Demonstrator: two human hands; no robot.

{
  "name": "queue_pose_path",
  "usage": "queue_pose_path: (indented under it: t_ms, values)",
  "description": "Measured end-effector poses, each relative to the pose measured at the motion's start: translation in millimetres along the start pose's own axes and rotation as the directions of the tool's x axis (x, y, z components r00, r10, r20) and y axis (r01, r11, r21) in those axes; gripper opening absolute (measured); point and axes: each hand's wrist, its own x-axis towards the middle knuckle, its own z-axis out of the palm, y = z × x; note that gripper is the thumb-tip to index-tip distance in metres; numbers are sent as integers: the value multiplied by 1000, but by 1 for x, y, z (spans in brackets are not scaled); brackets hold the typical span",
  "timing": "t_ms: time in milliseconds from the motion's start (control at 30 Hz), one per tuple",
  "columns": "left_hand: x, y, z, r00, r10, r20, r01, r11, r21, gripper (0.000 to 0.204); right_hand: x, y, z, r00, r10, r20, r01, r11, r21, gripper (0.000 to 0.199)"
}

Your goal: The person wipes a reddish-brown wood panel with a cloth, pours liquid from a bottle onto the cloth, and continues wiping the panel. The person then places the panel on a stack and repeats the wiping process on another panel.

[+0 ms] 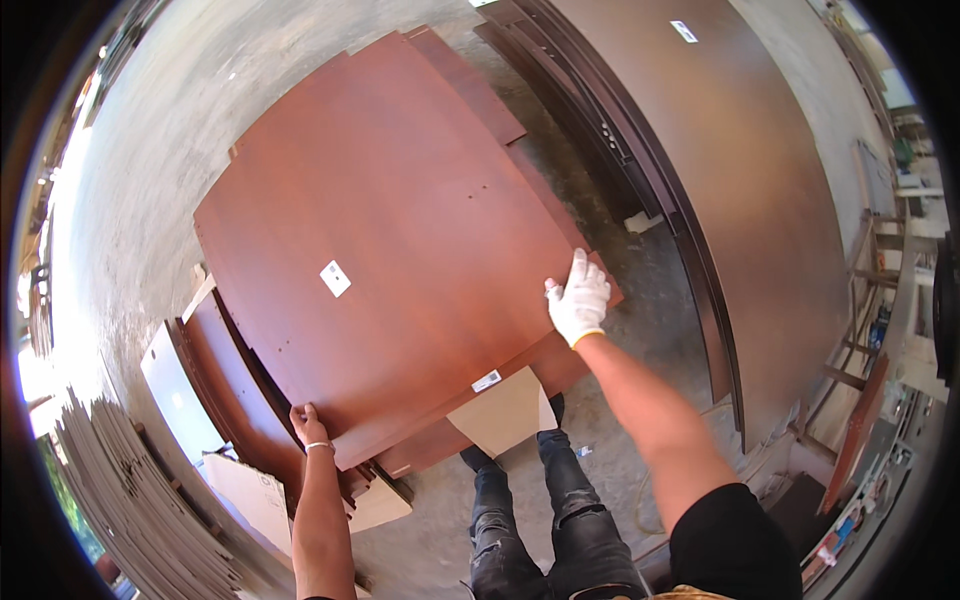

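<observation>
A large reddish-brown wooden panel point(400, 230) lies flat on a stack of similar panels in front of me. It bears a white label and a few small drilled holes. My left hand point(309, 424), bare, grips its near left edge, with the fingertips on top. At the near right corner is my right hand point(580, 301), in a white glove with the fingertips bare. Its fingers stretch over the panel's edge, and the thumb rests apart from them. Another panel point(430, 448) sticks out beneath the near edge, next to a piece of cardboard point(505, 415).
Dark brown boards point(750, 200) are stacked on the right. More boards point(215, 360) and torn cardboard point(250, 495) stand at the left. A pile of thin grey sheets point(130, 500) lies at the lower left. Wooden racks point(870, 290) line the far right side.
</observation>
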Motion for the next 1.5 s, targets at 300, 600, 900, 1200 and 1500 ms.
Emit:
queue_pose_path:
  t_ms: [300, 600, 900, 1200, 1500]
  values:
    - [37, 10, -25, 998, 6, -70, 27, 891, 452, 46, 4, -8, -3, 993, -17, -117, 30, 993, 110, 82]
    - [-314, 299, 222, 45, 868, 495, -786, 337, -518, 68, -30, 44, 4, 978, -99, -182, 161, 919, 361, 78]
    - [-534, 391, 315, -301, 800, 519, -943, -171, -284, 84, -378, 233, 46, 806, 461, 371, -575, 759, 305, 36]
    - [-591, 345, 278, -543, 579, 608, -839, -353, -413, 82, -699, 221, -77, -247, 424, 871, -770, 460, -443, 42]
    - [-711, 284, 236, -720, 300, 625, -694, -337, -636, 84, -684, 73, -2, 45, 285, 958, -967, -228, 114, 58]
